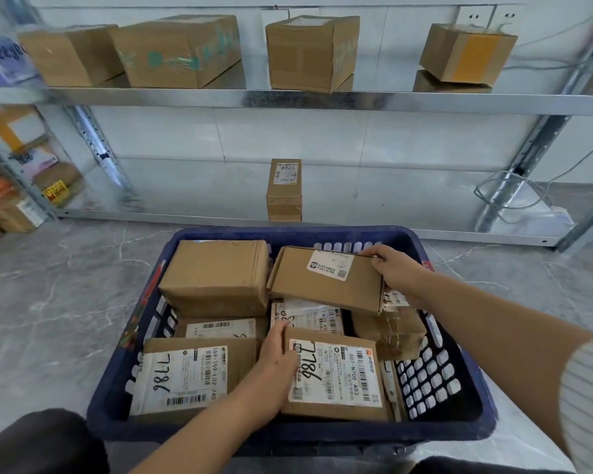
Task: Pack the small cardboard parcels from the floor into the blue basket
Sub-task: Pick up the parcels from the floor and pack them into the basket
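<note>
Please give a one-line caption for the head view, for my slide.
Right hand holds a cardboard parcel over the blue basket; left hand grips a labelled parcel inside.

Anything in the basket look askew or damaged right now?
Yes. The parcel in the right hand lies tilted across the others at the back right of the basket. Below it, the taped parcel by the right wall looks crumpled and leans. The 7786 parcel that the left hand grips lies flat.
</note>
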Tool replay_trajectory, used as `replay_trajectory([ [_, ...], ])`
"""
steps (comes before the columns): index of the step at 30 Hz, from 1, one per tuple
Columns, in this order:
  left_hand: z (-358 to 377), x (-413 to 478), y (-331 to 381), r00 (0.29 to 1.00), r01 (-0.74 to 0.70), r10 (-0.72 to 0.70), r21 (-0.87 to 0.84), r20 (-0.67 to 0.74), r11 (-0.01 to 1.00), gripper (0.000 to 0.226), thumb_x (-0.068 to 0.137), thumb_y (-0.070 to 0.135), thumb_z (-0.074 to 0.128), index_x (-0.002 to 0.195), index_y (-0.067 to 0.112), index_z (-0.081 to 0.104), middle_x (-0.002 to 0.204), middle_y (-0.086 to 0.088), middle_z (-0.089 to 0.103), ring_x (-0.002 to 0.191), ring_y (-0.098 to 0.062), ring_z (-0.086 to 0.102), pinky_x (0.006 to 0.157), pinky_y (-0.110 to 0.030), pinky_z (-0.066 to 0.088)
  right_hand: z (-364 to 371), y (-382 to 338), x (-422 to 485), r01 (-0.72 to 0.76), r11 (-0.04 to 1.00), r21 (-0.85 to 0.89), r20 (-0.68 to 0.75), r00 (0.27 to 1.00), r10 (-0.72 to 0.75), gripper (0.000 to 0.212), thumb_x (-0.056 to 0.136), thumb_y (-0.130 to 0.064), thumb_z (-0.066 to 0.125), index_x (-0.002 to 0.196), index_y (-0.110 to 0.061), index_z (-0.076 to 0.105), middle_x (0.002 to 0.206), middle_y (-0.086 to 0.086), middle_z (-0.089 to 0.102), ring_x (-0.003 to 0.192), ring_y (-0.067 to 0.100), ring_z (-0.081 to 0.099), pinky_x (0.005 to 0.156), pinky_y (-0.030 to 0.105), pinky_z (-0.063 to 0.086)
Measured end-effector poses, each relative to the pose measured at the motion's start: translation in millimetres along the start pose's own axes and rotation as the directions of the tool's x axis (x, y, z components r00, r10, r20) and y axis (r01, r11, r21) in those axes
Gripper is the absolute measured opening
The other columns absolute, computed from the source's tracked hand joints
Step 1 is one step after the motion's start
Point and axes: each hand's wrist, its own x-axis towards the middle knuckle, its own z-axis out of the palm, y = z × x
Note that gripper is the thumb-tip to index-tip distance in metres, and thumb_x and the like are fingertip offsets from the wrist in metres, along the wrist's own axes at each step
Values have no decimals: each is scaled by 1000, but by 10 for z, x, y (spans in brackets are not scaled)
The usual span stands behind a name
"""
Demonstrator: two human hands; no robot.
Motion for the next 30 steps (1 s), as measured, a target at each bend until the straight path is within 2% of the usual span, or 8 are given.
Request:
replay_trajectory([
  [7, -122, 42, -9, 999, 46, -51, 305, 10, 951, 73, 94, 29, 40, 152, 40, -3, 106, 4, 67, 93, -19, 67, 84, -38, 55, 48, 28, 338, -42, 997, -66, 47, 998, 45, 34, 107, -24, 27, 128, -27, 52, 122, 4, 49, 108, 21, 49, 84, 32, 41],
  [10, -126, 60, 17, 1000, -17, 26, 411, -16, 912, 77, 89, 27, 49, 151, 41, 6, 125, 10, 57, 92, -9, 64, 85, -32, 55, 102, 30, 468, -29, 994, -103, 69, 997, 37, 34, 106, -23, 27, 128, -27, 53, 123, 5, 49, 109, 21, 48, 86, 31, 40],
  [13, -135, 72, 78, 990, -100, 139, 658, -7, 746, 81, 87, 28, 56, 152, 32, 10, 150, 11, 33, 113, -11, 55, 97, -29, 48, 179, 55, 576, -14, 992, -125, -8, 1000, 13, 33, 105, -16, 32, 129, -20, 56, 125, 7, 51, 106, 22, 48, 87, 30, 39],
  [17, -137, 122, 203, 977, -91, 210, 861, -19, 500, 59, 87, 39, 52, 142, 28, 34, 137, 9, 44, 116, -16, 52, 92, -35, 47, 337, 197, 665, -58, 995, -82, -164, 986, 44, 33, 101, -16, 43, 133, -15, 53, 129, 13, 56, 112, 29, 56, 92, 34, 45],
  [20, -141, 275, 256, 951, -63, 298, 892, -83, 448, 45, 91, 40, 45, 135, 25, 45, 127, 7, 49, 111, -16, 49, 83, -31, 44, 380, 242, 665, -76, 991, -113, -221, 974, 49, 41, 101, -26, 45, 142, -20, 43, 137, 12, 48, 114, 29, 54, 93, 38, 47],
  [24, -155, 612, 281, 889, -170, 455, 887, -50, 429, 55, 97, 34, 39, 150, 24, 27, 154, 4, 29, 138, -19, 25, 111, -34, 28, 376, 245, 468, 65, 929, -365, -68, 993, -96, 65, 94, -57, 44, 151, -36, 22, 160, 6, 18, 142, 34, 27, 111, 54, 32],
  [27, -136, 848, 273, 938, -201, 344, 885, 50, 419, 65, 102, 36, 33, 155, 22, -2, 162, 1, -12, 149, -18, -12, 119, -35, 0, 457, 310, 313, 221, 710, -669, 198, 973, -117, 87, 79, -82, 34, 150, -48, -3, 161, -3, -18, 148, 35, -9, 115, 63, 7],
  [30, -56, 1019, 200, 960, -159, 276, 904, 48, 397, 70, 102, 41, 31, 154, 19, -12, 160, -5, -21, 147, -22, -20, 118, -38, -9, 491, 356, 312, 243, 647, -722, 231, 967, -105, 87, 81, -79, 36, 150, -48, -8, 160, -1, -22, 147, 36, -17, 118, 60, 2],
])
